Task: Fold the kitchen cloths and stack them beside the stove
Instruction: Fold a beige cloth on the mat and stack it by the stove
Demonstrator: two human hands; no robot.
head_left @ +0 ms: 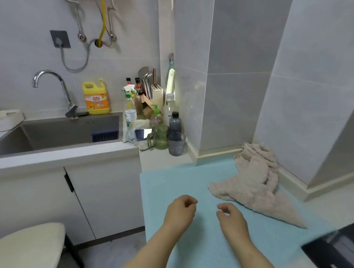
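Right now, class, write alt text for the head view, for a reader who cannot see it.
A person's left hand and right hand hover, loosely curled and empty, over a light blue cloth spread flat on a kitchen counter. A crumpled beige cloth lies on its far right side. A sink and clustered bottles stand behind, to the left.

Blue mat (pixel 174 184) on counter (pixel 165 160): left edge and front middle bare, free to pass. Crumpled beige cloth (pixel 253 183) blocks back right corner, against wall (pixel 313 107). Grey cup (pixel 176 144), green mug (pixel 160 136) crowd back left corner. Stove (pixel 335 252) at front right corner.
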